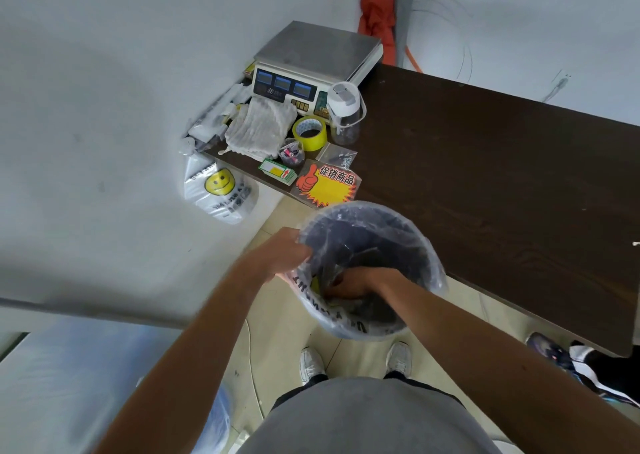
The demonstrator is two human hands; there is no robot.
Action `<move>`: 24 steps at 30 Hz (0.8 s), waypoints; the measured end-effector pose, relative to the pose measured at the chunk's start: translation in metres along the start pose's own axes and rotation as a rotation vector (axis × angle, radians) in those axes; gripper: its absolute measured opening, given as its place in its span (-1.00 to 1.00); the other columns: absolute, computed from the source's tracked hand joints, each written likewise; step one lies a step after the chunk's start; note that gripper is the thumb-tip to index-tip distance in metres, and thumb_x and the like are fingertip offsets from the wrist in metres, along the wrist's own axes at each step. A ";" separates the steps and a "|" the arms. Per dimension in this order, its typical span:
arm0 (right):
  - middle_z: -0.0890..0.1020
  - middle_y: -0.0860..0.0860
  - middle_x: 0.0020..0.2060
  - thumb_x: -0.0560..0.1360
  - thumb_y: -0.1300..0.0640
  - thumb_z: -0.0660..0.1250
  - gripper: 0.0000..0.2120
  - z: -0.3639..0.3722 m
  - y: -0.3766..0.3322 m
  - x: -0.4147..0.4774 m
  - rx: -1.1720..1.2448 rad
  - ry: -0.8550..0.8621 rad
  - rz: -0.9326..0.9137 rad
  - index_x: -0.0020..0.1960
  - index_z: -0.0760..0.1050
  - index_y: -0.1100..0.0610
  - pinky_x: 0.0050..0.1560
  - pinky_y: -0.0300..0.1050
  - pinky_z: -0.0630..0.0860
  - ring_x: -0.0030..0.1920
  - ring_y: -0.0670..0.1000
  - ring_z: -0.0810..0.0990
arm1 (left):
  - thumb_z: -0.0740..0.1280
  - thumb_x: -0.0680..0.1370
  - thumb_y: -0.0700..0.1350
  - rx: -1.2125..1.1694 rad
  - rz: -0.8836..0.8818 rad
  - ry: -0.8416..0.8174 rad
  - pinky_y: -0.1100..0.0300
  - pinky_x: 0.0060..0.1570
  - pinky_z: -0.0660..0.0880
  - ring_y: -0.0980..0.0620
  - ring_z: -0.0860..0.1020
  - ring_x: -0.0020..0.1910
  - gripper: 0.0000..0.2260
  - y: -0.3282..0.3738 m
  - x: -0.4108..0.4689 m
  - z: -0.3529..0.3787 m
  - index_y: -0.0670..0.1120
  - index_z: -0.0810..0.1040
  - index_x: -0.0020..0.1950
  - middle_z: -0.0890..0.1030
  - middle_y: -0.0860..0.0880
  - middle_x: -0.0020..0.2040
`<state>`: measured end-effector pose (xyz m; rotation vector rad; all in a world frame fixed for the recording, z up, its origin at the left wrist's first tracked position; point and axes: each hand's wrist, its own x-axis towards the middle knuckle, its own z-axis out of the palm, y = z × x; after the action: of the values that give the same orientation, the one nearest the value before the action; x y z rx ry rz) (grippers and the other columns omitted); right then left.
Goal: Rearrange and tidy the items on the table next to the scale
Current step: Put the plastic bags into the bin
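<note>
Gripping liner [346, 330]: left hand [289, 254] | right hand [346, 282] deep in bin [381, 225], fingers' hold unclear | scale [311, 48], tape [310, 133] beyond

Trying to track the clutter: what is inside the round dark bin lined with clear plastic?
The right hand reaches inside the round dark bin, among crumpled dark material; the left hand grips its rim. Anything under that hand is hidden.
</note>
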<state>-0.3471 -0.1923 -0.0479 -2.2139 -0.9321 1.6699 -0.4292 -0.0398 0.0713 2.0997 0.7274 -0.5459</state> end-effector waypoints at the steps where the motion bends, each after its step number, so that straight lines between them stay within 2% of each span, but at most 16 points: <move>1: 0.52 0.01 0.35 0.22 -0.59 0.25 -0.14 0.002 0.006 0.008 0.039 -0.009 0.016 0.42 0.37 -0.22 0.37 0.20 0.36 0.28 0.13 0.50 | 0.31 0.54 -0.24 0.005 0.000 0.003 0.26 -0.20 0.50 -0.01 0.57 -0.06 -0.75 0.000 0.000 0.001 -0.20 0.55 0.21 0.61 -0.14 0.09; 2: 0.53 0.00 0.34 0.24 -0.59 0.25 -0.15 0.003 0.007 0.010 0.054 -0.015 0.012 0.42 0.37 -0.22 0.37 0.20 0.36 0.29 0.12 0.50 | 0.31 0.54 -0.23 0.010 -0.005 0.011 0.26 -0.20 0.51 0.00 0.57 -0.08 -0.76 -0.002 0.001 0.002 -0.19 0.56 0.20 0.61 -0.13 0.07; 5: 0.54 0.03 0.30 0.50 -0.39 0.18 -0.40 0.002 -0.002 -0.001 0.005 0.021 -0.016 0.43 0.39 -0.13 0.35 0.16 0.37 0.27 0.12 0.50 | 0.29 0.57 -0.23 0.019 -0.018 0.036 0.24 -0.18 0.53 -0.02 0.59 -0.06 -0.81 -0.013 0.004 0.004 -0.18 0.58 0.16 0.61 -0.13 0.05; 8: 0.63 0.09 0.17 0.53 -0.34 0.16 -0.46 0.003 -0.006 0.004 -0.133 0.202 -0.007 0.26 0.56 0.02 0.17 0.05 0.47 0.16 0.14 0.58 | 0.28 0.58 -0.22 -0.008 -0.067 0.060 0.20 -0.19 0.58 -0.07 0.63 -0.02 -0.80 -0.030 0.006 0.001 -0.16 0.59 0.17 0.62 -0.12 0.06; 10: 0.65 0.09 0.08 0.53 -0.31 0.20 -0.49 0.002 -0.011 0.007 -0.161 0.301 -0.006 0.17 0.60 0.08 0.08 0.03 0.49 0.11 0.15 0.60 | 0.29 0.58 -0.20 -0.027 -0.108 0.080 0.07 -0.14 0.66 -0.11 0.65 -0.01 -0.83 -0.043 0.006 -0.003 -0.17 0.59 0.14 0.64 -0.15 0.06; 11: 0.65 0.08 0.07 0.53 -0.30 0.20 -0.50 0.001 -0.015 0.006 -0.167 0.326 -0.019 0.17 0.60 0.07 0.08 0.03 0.50 0.10 0.14 0.60 | 0.29 0.58 -0.19 -0.029 -0.131 0.090 0.01 -0.08 0.67 -0.14 0.66 0.00 -0.83 -0.050 0.005 -0.006 -0.18 0.59 0.13 0.64 -0.16 0.07; 13: 0.65 0.07 0.10 0.57 -0.27 0.17 -0.52 -0.004 -0.019 0.002 -0.201 0.375 -0.090 0.24 0.58 0.04 0.09 0.02 0.51 0.09 0.12 0.61 | 0.29 0.58 -0.21 -0.032 -0.163 0.113 0.00 -0.02 0.66 -0.15 0.65 0.02 -0.82 -0.061 0.000 -0.010 -0.20 0.58 0.14 0.64 -0.17 0.08; 16: 0.66 0.09 0.11 0.62 -0.13 0.18 -0.61 -0.009 -0.022 0.003 -0.248 0.510 -0.216 0.28 0.55 0.09 0.02 -0.09 0.48 0.07 0.10 0.64 | 0.27 0.58 -0.27 -0.052 -0.242 0.184 0.11 -0.15 0.59 -0.12 0.59 -0.02 -0.77 -0.078 -0.007 -0.013 -0.26 0.55 0.21 0.58 -0.16 0.06; 18: 0.64 0.10 0.14 0.60 -0.05 0.25 -0.66 -0.010 -0.026 0.005 -0.230 0.634 -0.276 0.25 0.55 0.12 0.06 -0.12 0.46 0.14 0.11 0.61 | 0.25 0.59 -0.29 -0.071 -0.304 0.251 0.08 -0.17 0.57 -0.12 0.56 -0.07 -0.77 -0.089 -0.013 -0.013 -0.32 0.54 0.21 0.59 -0.24 0.04; 20: 0.56 0.10 0.22 0.57 0.00 0.29 -0.66 -0.011 -0.032 0.008 -0.194 0.708 -0.319 0.28 0.51 0.13 0.18 -0.05 0.46 0.24 0.11 0.53 | 0.23 0.60 -0.28 -0.093 -0.321 0.307 0.00 -0.03 0.57 -0.17 0.60 -0.02 -0.76 -0.102 -0.021 -0.014 -0.38 0.56 0.18 0.62 -0.33 0.10; 22: 0.50 0.09 0.24 0.56 0.03 0.30 -0.64 -0.011 -0.040 0.010 -0.193 0.746 -0.333 0.32 0.45 0.12 0.20 -0.01 0.45 0.27 0.10 0.47 | 0.22 0.60 -0.21 -0.114 -0.335 0.351 -0.02 0.07 0.56 -0.26 0.61 0.08 -0.71 -0.115 -0.030 -0.012 -0.39 0.57 0.18 0.62 -0.34 0.13; 24: 0.47 0.11 0.23 0.53 0.10 0.33 -0.60 -0.012 -0.047 0.013 -0.225 0.808 -0.339 0.34 0.41 0.15 0.21 -0.01 0.43 0.27 0.12 0.44 | 0.23 0.55 -0.13 -0.183 -0.388 0.415 0.01 0.00 0.55 -0.29 0.61 0.10 -0.64 -0.126 -0.036 -0.010 -0.39 0.57 0.18 0.62 -0.34 0.11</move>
<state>-0.3508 -0.1452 -0.0299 -2.3582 -1.1764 0.4526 -0.5387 0.0194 0.0274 1.9240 1.3867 -0.2307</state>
